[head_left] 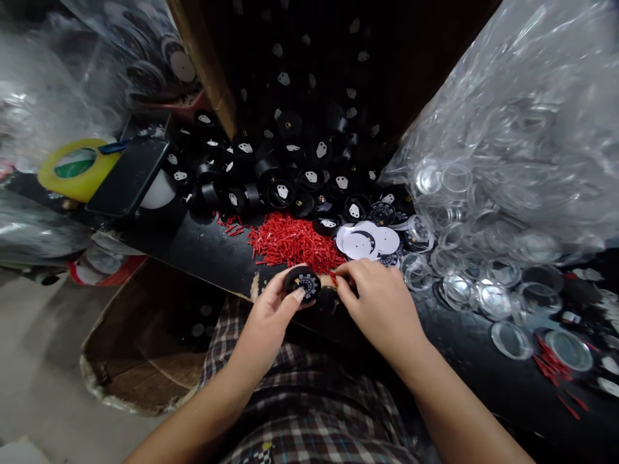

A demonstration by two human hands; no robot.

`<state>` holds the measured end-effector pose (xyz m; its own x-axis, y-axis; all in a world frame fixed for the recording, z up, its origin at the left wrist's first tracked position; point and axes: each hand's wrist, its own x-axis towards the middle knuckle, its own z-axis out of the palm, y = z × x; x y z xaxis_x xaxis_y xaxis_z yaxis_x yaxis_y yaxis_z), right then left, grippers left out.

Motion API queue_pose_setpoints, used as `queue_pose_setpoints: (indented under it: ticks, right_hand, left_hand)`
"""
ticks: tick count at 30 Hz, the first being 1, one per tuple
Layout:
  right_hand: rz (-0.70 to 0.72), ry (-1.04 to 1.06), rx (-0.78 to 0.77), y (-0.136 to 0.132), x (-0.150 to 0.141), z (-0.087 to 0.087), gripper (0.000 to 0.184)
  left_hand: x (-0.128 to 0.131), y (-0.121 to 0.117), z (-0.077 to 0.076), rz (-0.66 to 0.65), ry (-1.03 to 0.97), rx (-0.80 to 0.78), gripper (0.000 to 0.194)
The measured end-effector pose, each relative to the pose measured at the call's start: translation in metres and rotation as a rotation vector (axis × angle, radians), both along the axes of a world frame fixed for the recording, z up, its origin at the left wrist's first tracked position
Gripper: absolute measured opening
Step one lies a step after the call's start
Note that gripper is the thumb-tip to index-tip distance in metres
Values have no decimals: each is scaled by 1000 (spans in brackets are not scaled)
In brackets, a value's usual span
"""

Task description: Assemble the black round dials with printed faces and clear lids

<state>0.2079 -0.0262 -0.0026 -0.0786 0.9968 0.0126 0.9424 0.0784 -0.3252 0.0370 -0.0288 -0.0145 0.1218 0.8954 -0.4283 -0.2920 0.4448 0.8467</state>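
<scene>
My left hand (275, 299) holds a small round black gauge (302, 285), its dial with white markings tilted up toward me and the thumb on its lower edge. Close to its right, my right hand (377, 299) has its fingers pinched together at the table edge. A bit of red shows at those fingertips and looks like a thin red pointer (333, 277). Just beyond both hands lies a heap of red pointers (294, 240). White dial discs (362, 241) are piled to the right of the heap.
Many black gauge housings (282, 192) spill from a dark box behind the heap. Clear plastic covers (459, 290) and a large plastic bag (512, 116) cover the right side. At left lie yellow tape (72, 171) and a phone (129, 175). An open carton (140, 361) stands below.
</scene>
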Motion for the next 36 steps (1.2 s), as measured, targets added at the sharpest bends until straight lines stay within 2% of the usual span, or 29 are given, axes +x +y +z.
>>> queue_pose_setpoints:
  ticks: [4, 8, 11, 15, 20, 23, 27, 29, 32, 36]
  right_hand:
    - [16, -186, -15, 12, -5, -1, 14]
    - [-8, -115, -33, 8, 2, -4, 16]
    - [-38, -82, 0, 2, 6, -7, 16]
    - [-5, -82, 45, 2, 3, -6, 11]
    - [22, -156, 18, 9, 0, -4, 14]
    - [17, -44, 8, 6, 2, -3, 14]
    - [2, 156, 46, -6, 4, -3, 7]
    - [1, 190, 80, -12, 5, -3, 7]
    - [11, 205, 115, -16, 8, -1, 15]
    - [34, 334, 182, -19, 9, 6, 14]
  left_hand:
    - [6, -1, 4, 62, -99, -38, 26]
    - [14, -3, 5, 93, -168, -53, 26]
    - [20, -3, 3, 71, -191, -29, 26]
    - [22, -3, 1, 120, -190, -18, 23]
    - [18, -6, 2, 92, -156, -29, 23]
    - [21, -7, 3, 94, -172, -37, 24]
    - [30, -4, 1, 34, -249, -26, 22]
    - [33, -3, 2, 29, -269, -24, 21]
    - [33, -1, 5, 31, -298, -35, 19]
    - [28, 2, 7, 56, -322, -55, 30]
